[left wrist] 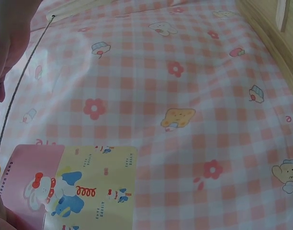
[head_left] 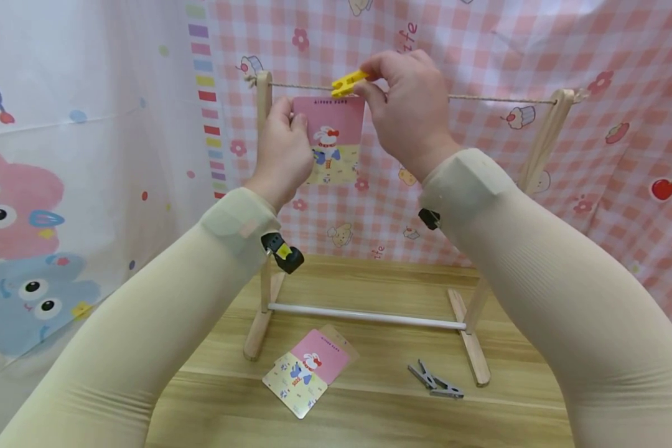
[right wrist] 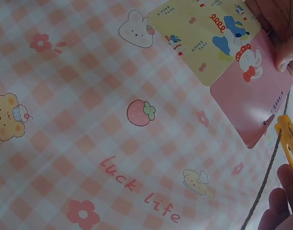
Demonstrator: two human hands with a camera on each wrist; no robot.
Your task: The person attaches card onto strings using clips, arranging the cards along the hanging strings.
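Note:
My left hand (head_left: 287, 149) holds a pink-and-yellow rabbit card (head_left: 336, 124) by its left side, its top edge just under a thin rope (head_left: 498, 98). Between thumb and fingers, my right hand (head_left: 413, 102) pinches a yellow clothespin (head_left: 348, 83) at the rope, above the card's upper edge. In the right wrist view the clothespin (right wrist: 286, 136) has its tip by the rope, near the card's pink end (right wrist: 254, 108); whether it bites on the card I cannot tell. The left wrist view shows the card (left wrist: 96, 187) hanging before the checked cloth.
The rope runs between two wooden posts (head_left: 549, 137) joined low down by a white rod (head_left: 364, 315). On the wooden table (head_left: 213, 404) lie another rabbit card (head_left: 308, 367), partly over a tan-edged one, and grey clothespins (head_left: 434, 381). A pink checked cloth (head_left: 621, 205) hangs behind.

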